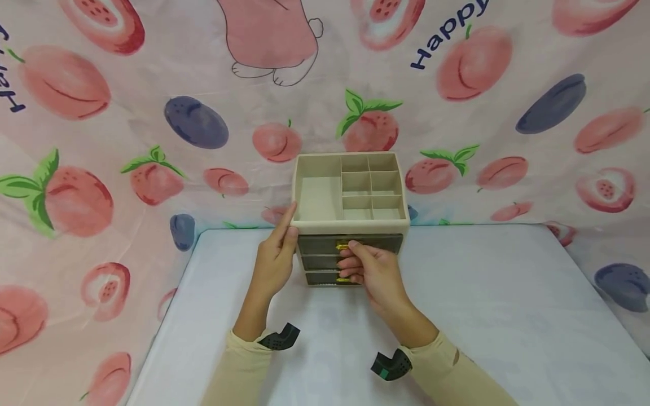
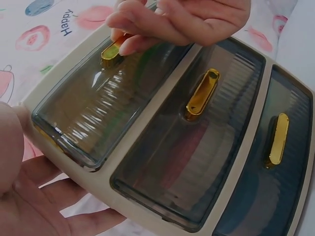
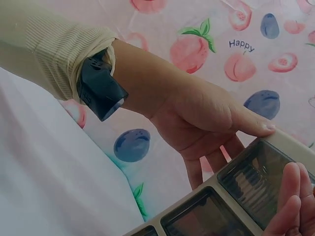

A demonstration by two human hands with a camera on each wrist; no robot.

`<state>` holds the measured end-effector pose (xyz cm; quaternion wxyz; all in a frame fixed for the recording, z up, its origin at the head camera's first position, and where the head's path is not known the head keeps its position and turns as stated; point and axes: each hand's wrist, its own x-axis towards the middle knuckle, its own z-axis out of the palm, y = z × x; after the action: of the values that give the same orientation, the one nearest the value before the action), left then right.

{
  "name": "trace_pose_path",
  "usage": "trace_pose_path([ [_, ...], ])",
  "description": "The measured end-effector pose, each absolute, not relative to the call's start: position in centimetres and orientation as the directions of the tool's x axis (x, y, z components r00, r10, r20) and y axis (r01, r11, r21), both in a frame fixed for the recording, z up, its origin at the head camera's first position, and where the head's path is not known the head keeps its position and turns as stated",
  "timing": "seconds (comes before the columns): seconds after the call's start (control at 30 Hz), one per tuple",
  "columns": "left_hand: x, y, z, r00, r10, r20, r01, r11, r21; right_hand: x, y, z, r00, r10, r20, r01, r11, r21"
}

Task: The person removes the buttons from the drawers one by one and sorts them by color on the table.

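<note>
While the left hand (image 1: 274, 262) lies with straight fingers flat against the left side of the beige plastic three-drawer organiser (image 1: 350, 217), the right hand (image 1: 370, 269) hides part of the smoky translucent drawer fronts, its grip pinching the top drawer's gold handle (image 2: 112, 50); the organiser stands at the white worktop's (image 1: 508, 316) far edge.

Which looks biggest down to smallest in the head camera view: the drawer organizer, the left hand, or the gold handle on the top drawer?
1. Drawer organizer, clearly the largest.
2. Left hand, resting against the organizer's left side.
3. Gold handle on the top drawer, only a sliver showing beside the right hand that pinches it.
</note>
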<state>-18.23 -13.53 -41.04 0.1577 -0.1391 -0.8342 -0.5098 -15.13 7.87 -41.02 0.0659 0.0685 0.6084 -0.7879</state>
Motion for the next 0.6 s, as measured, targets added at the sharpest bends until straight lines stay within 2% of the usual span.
trace_pose_path([
  [0.37, -18.2, -13.4, -40.6, -0.941, 0.059, 0.333, 0.330, 0.379, 0.865, -14.2, 7.8, -40.7, -0.982, -0.027, -0.185, 0.186, -0.260, -0.948],
  [0.6, -18.2, -13.6, -40.6, -0.936, 0.074, 0.344, 0.346, 0.367, 0.863, -13.6, 7.9, -40.6, -0.979, -0.046, -0.197, 0.202, -0.266, -0.942],
])
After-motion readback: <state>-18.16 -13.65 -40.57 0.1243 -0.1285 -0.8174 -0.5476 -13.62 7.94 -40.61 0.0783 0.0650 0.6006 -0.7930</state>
